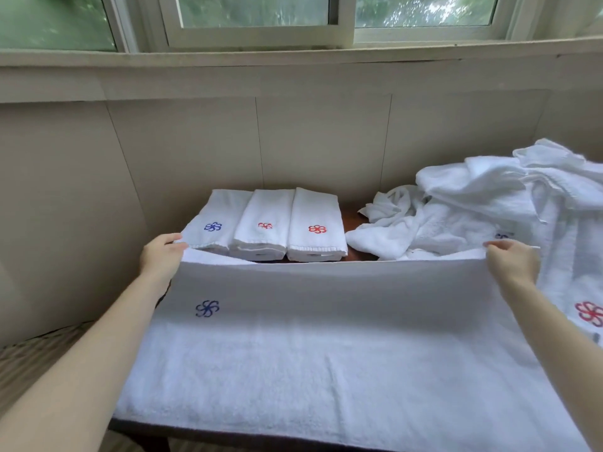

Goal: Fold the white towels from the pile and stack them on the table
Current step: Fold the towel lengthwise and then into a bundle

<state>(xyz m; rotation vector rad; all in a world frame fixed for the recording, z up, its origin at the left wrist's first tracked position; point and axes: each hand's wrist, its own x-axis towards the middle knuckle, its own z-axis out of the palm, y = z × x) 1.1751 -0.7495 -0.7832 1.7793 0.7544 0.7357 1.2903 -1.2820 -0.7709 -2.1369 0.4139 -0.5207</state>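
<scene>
A large white towel with a blue flower emblem lies spread over the table, its far edge lifted and stretched taut. My left hand pinches the far left corner. My right hand pinches the far right corner. Behind the lifted edge, three folded white towels sit side by side near the wall, one with a blue emblem and two with red ones. A loose pile of white towels is heaped at the right.
The dark wooden table stands against a beige panelled wall under a window sill. One pile towel with a red emblem hangs over the right side. Woven flooring shows at the left.
</scene>
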